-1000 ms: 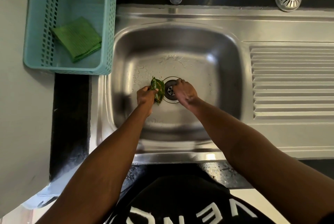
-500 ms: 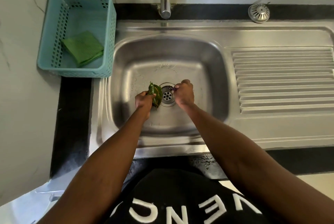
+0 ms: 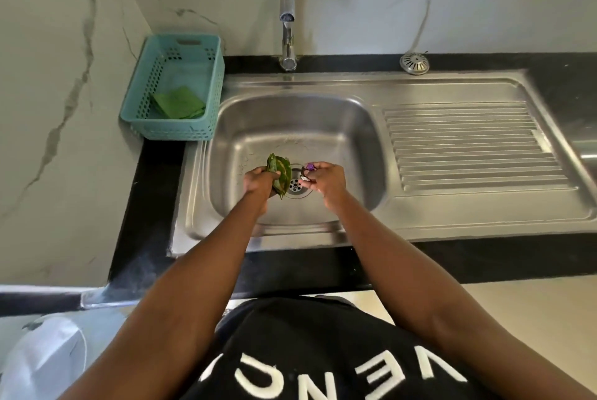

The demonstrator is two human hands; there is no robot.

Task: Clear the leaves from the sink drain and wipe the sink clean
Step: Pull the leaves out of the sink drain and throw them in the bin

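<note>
Arms reached from near edge into sink; left hand gripped a bunch of green leaves just left of drain; right hand pinched a small purple scrap just right of drain, approx above it; farther left, teal basket w/ folded green cloth; tap at far wall; metal strainer cap far right.

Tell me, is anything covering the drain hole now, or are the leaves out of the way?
Nothing visible covers the drain. The left hand holds the leaves bunched beside it, at its left edge. The right hand pinches a small purple scrap just right of it.
</note>
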